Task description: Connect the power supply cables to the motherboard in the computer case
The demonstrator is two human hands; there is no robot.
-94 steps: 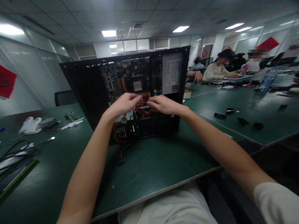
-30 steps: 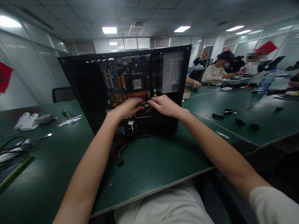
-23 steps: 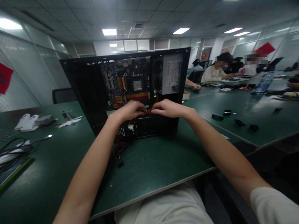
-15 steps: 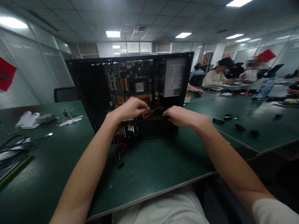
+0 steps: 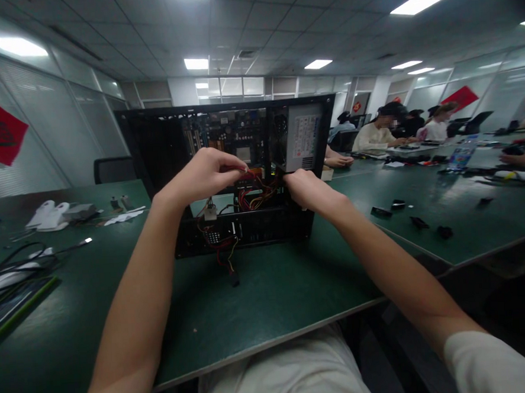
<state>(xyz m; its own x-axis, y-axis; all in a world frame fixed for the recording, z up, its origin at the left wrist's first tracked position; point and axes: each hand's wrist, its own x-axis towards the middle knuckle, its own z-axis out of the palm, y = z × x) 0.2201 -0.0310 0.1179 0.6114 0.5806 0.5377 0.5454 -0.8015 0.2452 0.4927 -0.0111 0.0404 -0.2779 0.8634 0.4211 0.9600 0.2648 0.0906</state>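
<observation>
An opened black computer case (image 5: 150, 110) stands on the green table, its inside facing me. Red and yellow power cables (image 5: 256, 198) bunch in its middle. My left hand (image 5: 212, 173) pinches part of these cables in front of the motherboard (image 5: 223, 131). My right hand (image 5: 304, 188) is closed just below the power supply (image 5: 303, 134); its fingertips are hidden, so what it holds does not show. A white connector (image 5: 210, 213) hangs below my left hand. One cable with a black plug (image 5: 234, 278) dangles over the case's lower edge.
Small black parts (image 5: 419, 222) lie on the table (image 5: 261, 315) at right, with a plastic bottle (image 5: 462, 153) behind. Cables and a green-edged panel (image 5: 20, 303) lie at left, near a white plastic object (image 5: 52, 215). Other people (image 5: 381, 133) sit at the far right.
My left hand has risen, lifting the cables with it. My right hand has moved slightly up. The dangling black plug has swung right, and the white connector has shifted up and left.
</observation>
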